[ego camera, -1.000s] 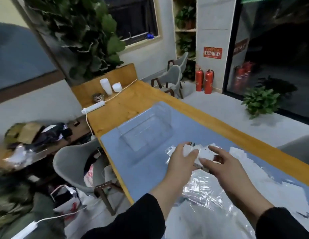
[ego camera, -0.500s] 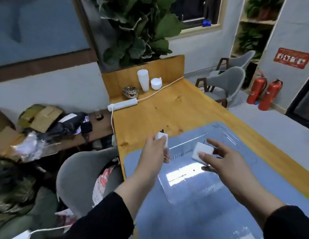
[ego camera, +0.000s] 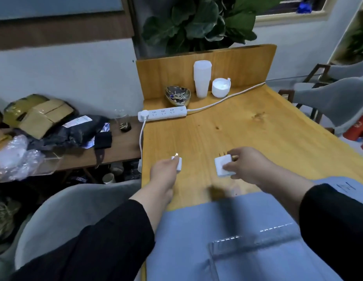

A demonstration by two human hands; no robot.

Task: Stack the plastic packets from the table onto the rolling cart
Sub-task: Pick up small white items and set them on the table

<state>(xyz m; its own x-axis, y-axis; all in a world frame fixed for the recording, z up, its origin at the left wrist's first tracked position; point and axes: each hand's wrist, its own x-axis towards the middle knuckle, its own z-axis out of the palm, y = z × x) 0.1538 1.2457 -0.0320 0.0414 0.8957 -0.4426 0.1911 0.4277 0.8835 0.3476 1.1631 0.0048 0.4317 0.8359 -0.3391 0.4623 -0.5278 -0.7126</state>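
Bare wooden table (ego camera: 247, 138) lies open ahead of both hands. At its far end a power strip (ego camera: 163, 114), its cord (ego camera: 225, 99), a bowl (ego camera: 177, 95) and stacked cups (ego camera: 202, 79) stand in the way.

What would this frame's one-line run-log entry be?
left hand: holds white plug | right hand: holds white plug | over: wooden table | ahead: power strip | cart: not in view
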